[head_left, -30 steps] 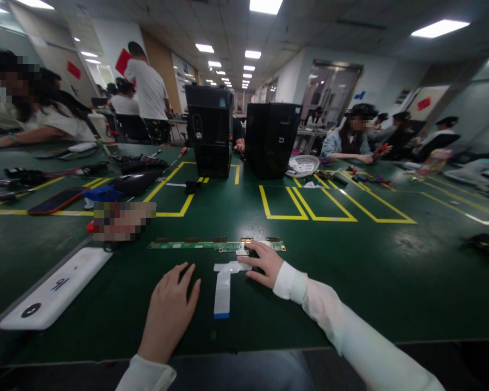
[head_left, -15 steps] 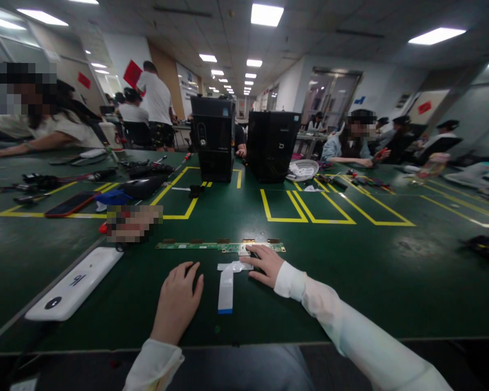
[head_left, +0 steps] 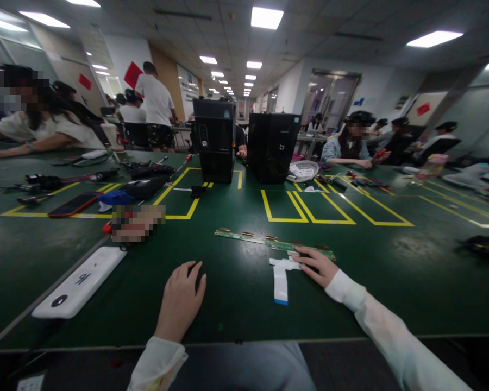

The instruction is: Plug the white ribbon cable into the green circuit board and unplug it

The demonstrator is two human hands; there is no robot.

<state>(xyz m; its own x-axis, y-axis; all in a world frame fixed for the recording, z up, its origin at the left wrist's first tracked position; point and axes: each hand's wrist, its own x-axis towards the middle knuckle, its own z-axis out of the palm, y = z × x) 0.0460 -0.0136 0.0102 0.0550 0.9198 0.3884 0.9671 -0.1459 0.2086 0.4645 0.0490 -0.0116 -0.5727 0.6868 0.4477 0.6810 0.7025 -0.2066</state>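
My right hand (head_left: 318, 266) has its fingers on the right end of a long, narrow green circuit board (head_left: 252, 238). Its thumb lies close to a white flat ribbon cable (head_left: 281, 282). The cable folds into a T shape on the table, with a blue tip toward me; its upper end runs to the board under my fingers, where the join is partly hidden. To the left, my left hand (head_left: 182, 298) rests on the table with loosely bent fingers, apart from one another, and holds nothing.
Two black computer towers (head_left: 214, 141) stand ahead on the green table (head_left: 244, 320). At left lie a white power bank-like device (head_left: 79, 282), a phone (head_left: 74, 205) and tools. A white basket (head_left: 302, 171) sits right of the towers. Co-workers sit at both sides.
The circuit board and ribbon cable have slid right with my right hand. The board has turned, its right end now nearer me. My left hand has hardly moved.
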